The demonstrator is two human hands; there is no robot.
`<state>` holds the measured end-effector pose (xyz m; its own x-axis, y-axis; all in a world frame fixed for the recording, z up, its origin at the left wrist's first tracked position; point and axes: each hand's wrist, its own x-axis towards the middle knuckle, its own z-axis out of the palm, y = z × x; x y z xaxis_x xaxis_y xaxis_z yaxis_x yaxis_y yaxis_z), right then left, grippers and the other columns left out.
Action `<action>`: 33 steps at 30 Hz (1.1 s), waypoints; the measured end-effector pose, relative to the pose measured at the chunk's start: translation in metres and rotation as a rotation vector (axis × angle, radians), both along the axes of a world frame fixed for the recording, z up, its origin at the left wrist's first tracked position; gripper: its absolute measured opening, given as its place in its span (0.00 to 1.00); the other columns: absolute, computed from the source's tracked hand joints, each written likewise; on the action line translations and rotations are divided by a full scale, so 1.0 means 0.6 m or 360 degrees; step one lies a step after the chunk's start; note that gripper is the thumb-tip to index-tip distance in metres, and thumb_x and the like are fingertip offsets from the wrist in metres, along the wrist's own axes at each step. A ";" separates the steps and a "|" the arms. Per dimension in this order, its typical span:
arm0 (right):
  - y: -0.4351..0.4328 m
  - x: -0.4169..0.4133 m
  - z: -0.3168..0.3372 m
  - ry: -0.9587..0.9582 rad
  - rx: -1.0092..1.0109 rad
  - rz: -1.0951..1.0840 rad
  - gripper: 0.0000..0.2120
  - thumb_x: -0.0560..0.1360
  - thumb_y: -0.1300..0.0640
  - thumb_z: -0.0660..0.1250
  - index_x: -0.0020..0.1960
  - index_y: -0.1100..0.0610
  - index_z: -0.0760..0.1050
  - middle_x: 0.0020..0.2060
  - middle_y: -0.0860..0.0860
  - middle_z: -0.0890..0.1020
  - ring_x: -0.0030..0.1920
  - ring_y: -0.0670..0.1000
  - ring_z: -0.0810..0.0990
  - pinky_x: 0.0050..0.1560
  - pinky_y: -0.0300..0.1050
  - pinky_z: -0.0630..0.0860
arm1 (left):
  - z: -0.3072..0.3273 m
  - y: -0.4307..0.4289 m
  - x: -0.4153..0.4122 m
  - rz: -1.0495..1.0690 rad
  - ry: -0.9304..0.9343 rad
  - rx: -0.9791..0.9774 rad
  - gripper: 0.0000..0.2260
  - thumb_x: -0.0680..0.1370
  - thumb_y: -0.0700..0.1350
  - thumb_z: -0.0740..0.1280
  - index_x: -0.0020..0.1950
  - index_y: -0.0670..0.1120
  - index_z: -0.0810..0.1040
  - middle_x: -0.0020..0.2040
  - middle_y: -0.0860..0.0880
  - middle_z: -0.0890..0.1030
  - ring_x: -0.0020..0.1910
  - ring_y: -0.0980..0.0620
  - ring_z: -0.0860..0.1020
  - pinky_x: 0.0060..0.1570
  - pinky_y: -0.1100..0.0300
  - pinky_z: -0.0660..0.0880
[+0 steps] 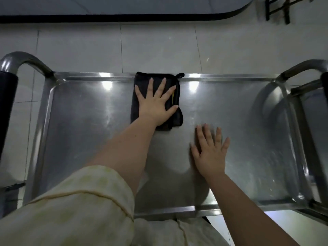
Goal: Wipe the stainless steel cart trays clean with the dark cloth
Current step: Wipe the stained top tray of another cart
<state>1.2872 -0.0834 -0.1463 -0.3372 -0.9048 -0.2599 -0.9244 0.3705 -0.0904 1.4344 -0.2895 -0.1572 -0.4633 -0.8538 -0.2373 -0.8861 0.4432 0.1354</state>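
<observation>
A folded dark cloth (174,115) with a small hanging loop lies on the stainless steel cart tray (79,139), against its far rim near the middle. My left hand (156,102) presses flat on the cloth with fingers spread and straight. My right hand (210,151) lies flat on the bare tray surface, fingers spread, to the right of the cloth and nearer to me. It is slightly blurred and holds nothing.
Curved steel cart handles rise at the left (21,59) and right (305,68) ends of the tray. A lower shelf (316,118) shows at the far right. Pale floor tiles (159,48) lie beyond the cart, with a dark-edged table (124,16) at the top.
</observation>
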 end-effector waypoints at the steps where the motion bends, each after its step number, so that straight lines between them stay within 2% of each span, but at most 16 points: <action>1: 0.002 -0.011 -0.006 0.0028 0.0033 0.0014 0.30 0.79 0.36 0.42 0.79 0.43 0.43 0.79 0.46 0.46 0.77 0.55 0.35 0.72 0.58 0.28 | -0.002 -0.001 -0.003 0.0006 0.0005 -0.0008 0.33 0.73 0.73 0.43 0.77 0.67 0.45 0.80 0.56 0.42 0.78 0.43 0.38 0.66 0.27 0.34; 7: 0.008 -0.013 -0.029 0.0006 -0.0044 0.0059 0.31 0.80 0.36 0.40 0.79 0.46 0.43 0.79 0.49 0.46 0.78 0.58 0.40 0.74 0.67 0.42 | -0.012 0.002 -0.009 0.0048 0.0011 -0.0061 0.32 0.73 0.73 0.41 0.76 0.67 0.43 0.80 0.56 0.41 0.78 0.44 0.38 0.67 0.28 0.34; 16: 0.006 -0.026 -0.030 -0.0011 -0.0017 0.0046 0.32 0.78 0.34 0.40 0.79 0.45 0.43 0.79 0.48 0.45 0.78 0.56 0.39 0.74 0.66 0.42 | -0.003 0.032 -0.117 -0.0080 0.0010 -0.0018 0.32 0.74 0.73 0.39 0.77 0.66 0.43 0.80 0.55 0.42 0.78 0.41 0.37 0.65 0.26 0.35; 22: 0.008 -0.025 -0.027 -0.0033 -0.0006 0.0052 0.32 0.78 0.34 0.41 0.79 0.44 0.41 0.79 0.46 0.43 0.78 0.55 0.36 0.74 0.65 0.38 | -0.004 0.071 0.007 -0.0127 0.0050 -0.0055 0.30 0.75 0.74 0.44 0.76 0.69 0.44 0.80 0.57 0.45 0.78 0.45 0.41 0.68 0.28 0.40; 25: 0.007 -0.024 -0.027 -0.0034 0.0005 0.0050 0.32 0.78 0.34 0.40 0.79 0.43 0.40 0.79 0.46 0.42 0.77 0.56 0.36 0.74 0.64 0.36 | -0.007 0.062 0.132 0.0080 0.0061 -0.0095 0.30 0.74 0.74 0.47 0.75 0.71 0.46 0.80 0.58 0.47 0.79 0.46 0.44 0.69 0.29 0.42; 28: 0.006 -0.024 -0.031 -0.0016 0.0006 0.0057 0.32 0.78 0.34 0.40 0.79 0.43 0.38 0.78 0.46 0.40 0.77 0.56 0.35 0.74 0.65 0.36 | 0.002 0.042 0.235 0.0349 0.0017 -0.0044 0.31 0.73 0.75 0.47 0.75 0.71 0.47 0.80 0.58 0.47 0.79 0.47 0.43 0.70 0.29 0.42; 33: 0.008 -0.025 -0.040 0.0022 -0.0031 0.0056 0.32 0.78 0.35 0.41 0.79 0.44 0.40 0.79 0.48 0.42 0.77 0.57 0.36 0.73 0.66 0.38 | 0.003 0.060 0.201 0.0468 -0.0048 -0.0052 0.32 0.74 0.74 0.44 0.76 0.69 0.45 0.80 0.57 0.43 0.78 0.43 0.39 0.68 0.27 0.39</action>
<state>1.2721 -0.0789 -0.1705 -0.3086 -0.9210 -0.2378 -0.9380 0.3362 -0.0844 1.5551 -0.2536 -0.1551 -0.1882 -0.9578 -0.2172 -0.9806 0.1707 0.0967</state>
